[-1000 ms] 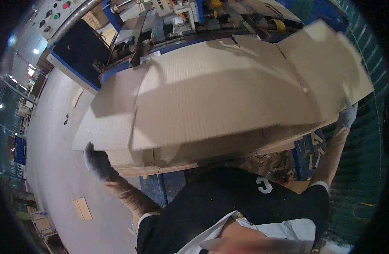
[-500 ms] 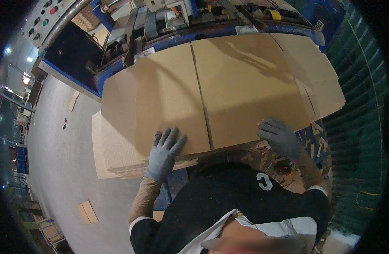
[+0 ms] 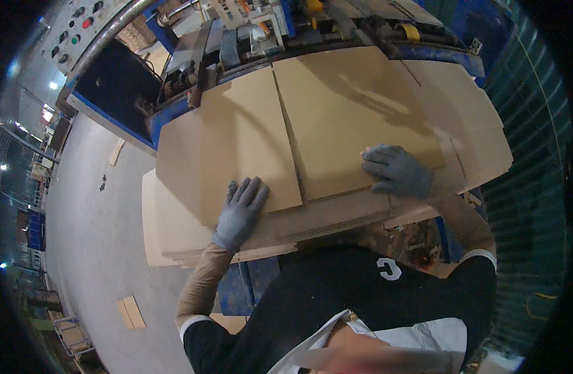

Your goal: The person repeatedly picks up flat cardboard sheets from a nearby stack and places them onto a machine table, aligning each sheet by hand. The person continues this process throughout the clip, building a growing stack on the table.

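A flat brown cardboard sheet (image 3: pixel 342 118) with a slot across its middle lies in front of me, its far edge up against the machine. Beneath it is a stack of cardboard sheets (image 3: pixel 280 229), whose edges show along the near side and at both ends. My left hand (image 3: pixel 239 209), in a grey glove, rests flat on the sheet's near left part, fingers apart. My right hand (image 3: pixel 398 171), gloved alike, lies over the near right part with its fingers stretched to the left. Neither hand is wrapped round anything.
A blue machine (image 3: pixel 255 59) with belts and rollers stands beyond the sheets. Its control panel (image 3: pixel 77 31) with buttons is at the upper left. Green corrugated sheeting (image 3: pixel 523 206) rises at the right. Cardboard scraps (image 3: pixel 131 311) lie on the grey floor (image 3: pixel 93 249).
The top sheet has slid away from me toward the machine, baring the near edge of the stack below. My right hand has come onto the sheet, moving left and forward.
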The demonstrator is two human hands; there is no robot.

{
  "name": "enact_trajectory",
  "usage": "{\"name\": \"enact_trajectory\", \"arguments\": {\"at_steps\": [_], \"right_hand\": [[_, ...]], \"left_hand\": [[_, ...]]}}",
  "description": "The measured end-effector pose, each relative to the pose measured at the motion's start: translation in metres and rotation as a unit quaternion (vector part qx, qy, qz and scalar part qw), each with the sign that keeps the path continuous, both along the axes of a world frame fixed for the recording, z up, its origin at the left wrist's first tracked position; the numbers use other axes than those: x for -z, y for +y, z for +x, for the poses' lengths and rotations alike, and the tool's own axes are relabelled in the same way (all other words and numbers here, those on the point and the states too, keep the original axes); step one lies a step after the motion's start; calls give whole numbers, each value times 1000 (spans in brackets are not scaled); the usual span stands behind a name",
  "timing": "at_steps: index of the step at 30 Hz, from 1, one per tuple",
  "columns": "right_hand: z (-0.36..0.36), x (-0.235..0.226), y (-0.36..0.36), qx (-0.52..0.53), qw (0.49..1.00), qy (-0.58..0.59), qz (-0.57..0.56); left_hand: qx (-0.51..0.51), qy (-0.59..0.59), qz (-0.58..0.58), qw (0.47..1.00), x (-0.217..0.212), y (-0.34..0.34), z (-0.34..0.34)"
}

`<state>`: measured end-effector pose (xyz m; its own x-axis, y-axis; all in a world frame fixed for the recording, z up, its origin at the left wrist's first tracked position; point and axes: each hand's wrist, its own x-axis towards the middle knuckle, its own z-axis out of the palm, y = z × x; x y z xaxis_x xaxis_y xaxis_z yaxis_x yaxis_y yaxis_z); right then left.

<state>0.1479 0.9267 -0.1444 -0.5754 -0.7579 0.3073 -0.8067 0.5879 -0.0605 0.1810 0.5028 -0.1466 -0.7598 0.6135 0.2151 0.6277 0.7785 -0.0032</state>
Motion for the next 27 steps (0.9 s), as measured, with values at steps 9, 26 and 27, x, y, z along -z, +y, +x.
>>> {"name": "enact_trajectory", "arguments": {"at_steps": [9, 26, 27], "right_hand": [[-105, -3, -12, 43, 998, 44, -19], [-125, 27, 211, 549, 812, 134, -144], [-92, 37, 266, 637, 747, 130, -141]], "left_hand": [[6, 177, 125, 976, 12, -13, -108], [-411, 193, 171, 874, 34, -86, -146], [-453, 182, 171, 856, 36, -101, -128]]}}
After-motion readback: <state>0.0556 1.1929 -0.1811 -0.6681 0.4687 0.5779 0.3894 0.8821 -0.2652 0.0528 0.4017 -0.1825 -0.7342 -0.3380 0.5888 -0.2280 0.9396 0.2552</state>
